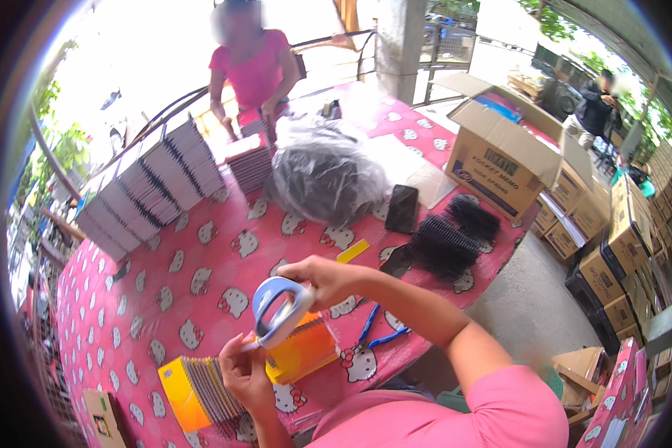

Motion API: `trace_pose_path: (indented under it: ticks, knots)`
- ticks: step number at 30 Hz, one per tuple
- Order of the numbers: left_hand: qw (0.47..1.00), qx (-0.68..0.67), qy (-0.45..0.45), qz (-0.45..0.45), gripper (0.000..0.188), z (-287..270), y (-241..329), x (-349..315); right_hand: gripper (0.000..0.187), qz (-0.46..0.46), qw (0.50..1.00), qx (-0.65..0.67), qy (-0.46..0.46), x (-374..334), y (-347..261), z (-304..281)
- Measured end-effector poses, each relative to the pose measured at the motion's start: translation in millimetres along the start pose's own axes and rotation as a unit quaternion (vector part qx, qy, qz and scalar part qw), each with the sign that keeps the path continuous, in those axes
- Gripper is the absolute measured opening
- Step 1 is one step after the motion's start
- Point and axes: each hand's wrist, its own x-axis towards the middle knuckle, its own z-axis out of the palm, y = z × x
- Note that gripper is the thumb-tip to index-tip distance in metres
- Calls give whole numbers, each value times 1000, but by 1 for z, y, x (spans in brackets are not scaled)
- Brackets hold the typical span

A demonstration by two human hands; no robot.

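Note:
My right hand (321,278) grips a light-blue tape dispenser (280,312), a ring-shaped one, raised above the pink table. My left hand (248,373) is close below it, thumb and fingers pinched on a short pale strip of tape (252,346) at the dispenser's lower end. Under the dispenser lies a stack of yellow-orange notebooks (306,357), partly covered by it. Left of my left hand, a row of spiral-bound yellow notebooks (194,392) leans over on the tablecloth. Blue-handled pliers (369,333) rest spread beside the stack.
Black spiral coils (444,246), a phone (402,209) and a yellow strip (353,251) lie beyond my right forearm. Farther off are a plastic-wrapped dark bundle (328,175), notebook stacks (157,179) and an open carton (500,153). Across the table a person in pink (254,71) handles notebooks.

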Motion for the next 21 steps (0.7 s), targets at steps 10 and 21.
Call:
trace_pose_path:
  ticks: [10, 21]
  knots:
    - [999, -24, -33, -34, 33, -22, -7, -2, 37, 49, 998, -41, 6, 23, 10, 12]
    - [970, 63, -41, 233, 27, -13, 16, 3, 71, 88, 869, -481, 79, -83, 70, 28]
